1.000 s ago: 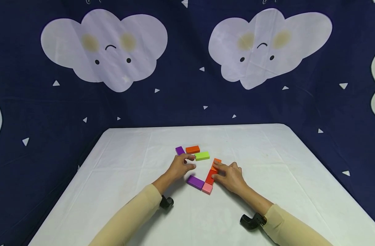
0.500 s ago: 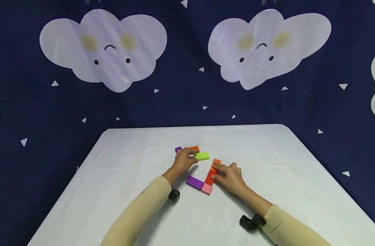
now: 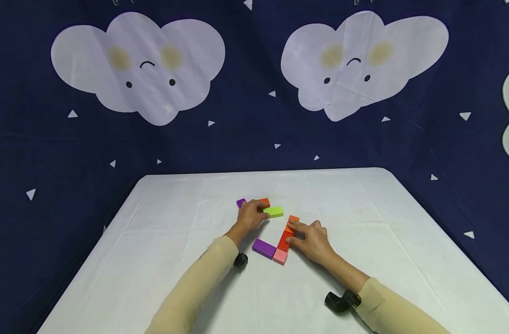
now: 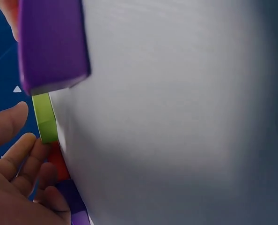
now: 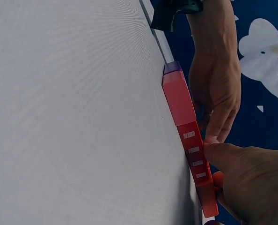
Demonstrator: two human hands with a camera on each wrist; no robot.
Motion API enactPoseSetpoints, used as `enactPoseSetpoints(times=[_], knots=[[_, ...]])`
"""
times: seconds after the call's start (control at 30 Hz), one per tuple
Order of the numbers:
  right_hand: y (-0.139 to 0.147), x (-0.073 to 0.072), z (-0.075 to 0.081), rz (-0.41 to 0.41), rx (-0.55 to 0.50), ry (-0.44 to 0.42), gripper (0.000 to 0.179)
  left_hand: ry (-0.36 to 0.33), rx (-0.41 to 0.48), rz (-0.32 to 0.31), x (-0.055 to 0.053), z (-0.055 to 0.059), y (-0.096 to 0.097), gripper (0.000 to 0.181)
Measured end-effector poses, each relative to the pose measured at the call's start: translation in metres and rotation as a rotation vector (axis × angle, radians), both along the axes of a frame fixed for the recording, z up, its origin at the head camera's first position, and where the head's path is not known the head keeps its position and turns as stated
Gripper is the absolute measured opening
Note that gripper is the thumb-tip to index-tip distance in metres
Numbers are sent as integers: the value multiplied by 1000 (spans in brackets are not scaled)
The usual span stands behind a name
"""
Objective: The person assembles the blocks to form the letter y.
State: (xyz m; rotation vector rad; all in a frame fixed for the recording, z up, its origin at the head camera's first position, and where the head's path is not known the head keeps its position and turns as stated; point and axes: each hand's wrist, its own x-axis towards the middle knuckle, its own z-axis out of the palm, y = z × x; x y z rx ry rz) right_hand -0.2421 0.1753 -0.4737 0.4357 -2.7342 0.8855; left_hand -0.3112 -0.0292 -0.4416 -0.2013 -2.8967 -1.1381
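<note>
My left hand [image 3: 252, 216] is over the left end of a lime-green block [image 3: 274, 212]. In the left wrist view its thumb [image 4: 12, 122] stands apart from the fingers, whose tips come right at that block's end. Partly hidden behind this hand are an orange-red block [image 3: 264, 202] and a purple block [image 3: 241, 203]. My right hand [image 3: 314, 239] rests at a joined row: its index fingertip on an orange block [image 3: 293, 219], its thumb against the side of a red block [image 3: 284, 242]. A pink block [image 3: 280, 256] and another purple block [image 3: 264, 248] continue the row.
A white cloth-covered table [image 3: 354, 199] carries all the blocks. Behind it hangs a dark blue curtain [image 3: 246, 139] with cloud prints. Black wrist cameras, such as the right one [image 3: 341, 301], stick out below the wrists, low above the cloth.
My left hand has moved right and slightly away, up to the lime-green block, covering more of the orange-red and far purple blocks. The right hand has stayed in place.
</note>
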Motion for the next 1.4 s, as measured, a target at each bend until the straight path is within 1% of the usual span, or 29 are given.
enactPoseSetpoints(times=[0.2, 0.37, 0.57, 0.8, 0.93, 1.07, 1.13, 1.23, 1.3, 1.4], knots=[[-1, 1, 1, 5, -3, 4, 48, 21, -68, -11, -2, -1, 2, 34], [-1, 1, 1, 1, -4, 11, 48, 6, -116, -20, -3, -2, 2, 35], [-1, 2, 0, 6, -7, 6, 48, -25, -130, -18, -2, -2, 2, 35], [-1, 1, 1, 1, -9, 7, 48, -21, -151, -31, -4, -2, 2, 36], [-1, 1, 0, 2, -9, 5, 49, -29, -137, -34, -3, -3, 0, 36], [-1, 1, 0, 1, -7, 1, 49, -44, -102, -36, -3, -3, -2, 36], [-1, 1, -1, 2, -6, 0, 49, -63, -67, -34, -3, -2, -4, 36], [-1, 1, -1, 3, -4, -6, 49, -74, -23, -37, -3, 0, -8, 36], [-1, 1, -1, 1, -4, -9, 49, -83, 27, -41, -3, 2, -11, 37], [-1, 1, 0, -2, -4, -8, 49, -76, 93, -63, -2, 7, -17, 37]])
